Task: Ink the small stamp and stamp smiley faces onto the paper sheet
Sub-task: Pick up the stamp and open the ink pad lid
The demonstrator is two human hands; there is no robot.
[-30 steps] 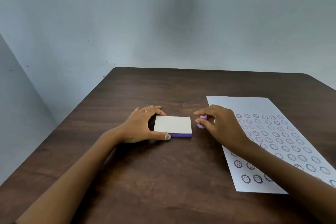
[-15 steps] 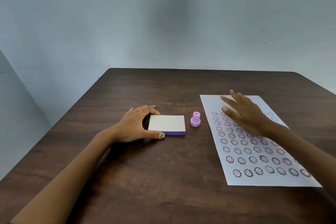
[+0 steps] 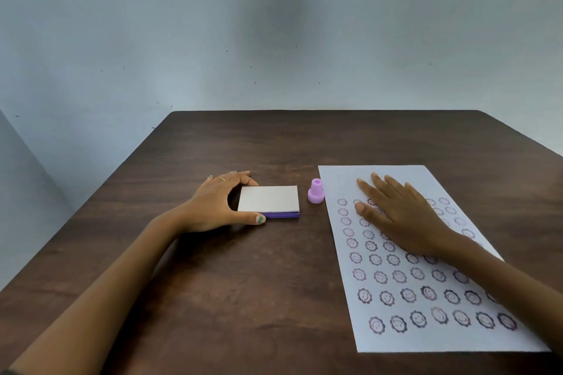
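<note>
A small purple stamp [image 3: 315, 195] stands upright on the table, untouched, between the ink pad and the paper. The ink pad [image 3: 269, 201] is shut, with a white lid over a purple base. My left hand [image 3: 217, 204] grips the pad's left end, thumb at the near corner, fingers at the far corner. The white paper sheet [image 3: 405, 335] lies on the right, covered with several rows of purple smiley prints. My right hand [image 3: 396, 216] rests flat on the sheet's upper part, fingers spread, holding nothing and hiding some prints.
The dark wooden table [image 3: 243, 298] reaches to a grey-blue wall [image 3: 274, 39] at the back. Its left edge runs diagonally, with a drop beyond. The paper's near corner lies close to the table's front right.
My right hand let go of the stamp, left it standing beside the pad, and moved right onto the paper, where it now lies flat. My left hand stayed on the ink pad.
</note>
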